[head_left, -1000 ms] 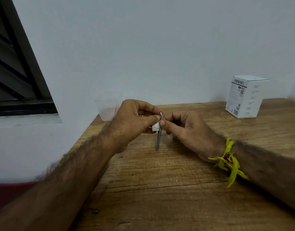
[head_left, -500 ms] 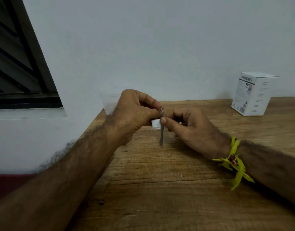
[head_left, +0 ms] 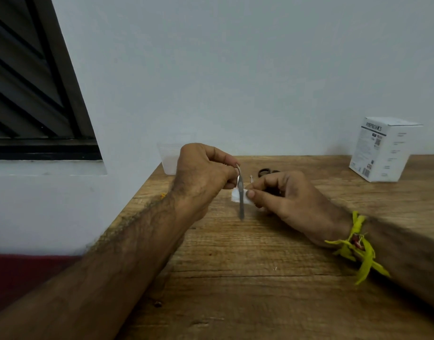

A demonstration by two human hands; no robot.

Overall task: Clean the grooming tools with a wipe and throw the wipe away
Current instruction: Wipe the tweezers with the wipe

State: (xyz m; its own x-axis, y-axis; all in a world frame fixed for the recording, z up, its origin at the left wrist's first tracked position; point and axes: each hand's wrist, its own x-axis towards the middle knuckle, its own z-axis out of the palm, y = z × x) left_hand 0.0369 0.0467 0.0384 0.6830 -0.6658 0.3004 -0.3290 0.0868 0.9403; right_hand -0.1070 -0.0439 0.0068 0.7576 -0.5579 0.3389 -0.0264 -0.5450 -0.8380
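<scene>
My left hand (head_left: 201, 175) pinches the top end of slim metal tweezers (head_left: 241, 202), which hang nearly upright over the wooden table (head_left: 235, 278), tip down. My right hand (head_left: 287, 202) pinches a small white wipe (head_left: 237, 197) against the middle of the tweezers, thumb in front. Dark scissor handles (head_left: 264, 172) peek out on the table just behind my right hand. A small pale item (head_left: 251, 178) lies beside them; I cannot tell what it is.
A translucent plastic cup (head_left: 168, 159) stands at the table's far left corner, partly behind my left hand. A white printed box (head_left: 383, 148) stands at the far right by the wall. The table's left edge drops off beside a window sill.
My right hand has slid the wipe down from the tweezers' top to their middle and drawn back a little, uncovering the scissor handles behind. The left hand's hold is the same.
</scene>
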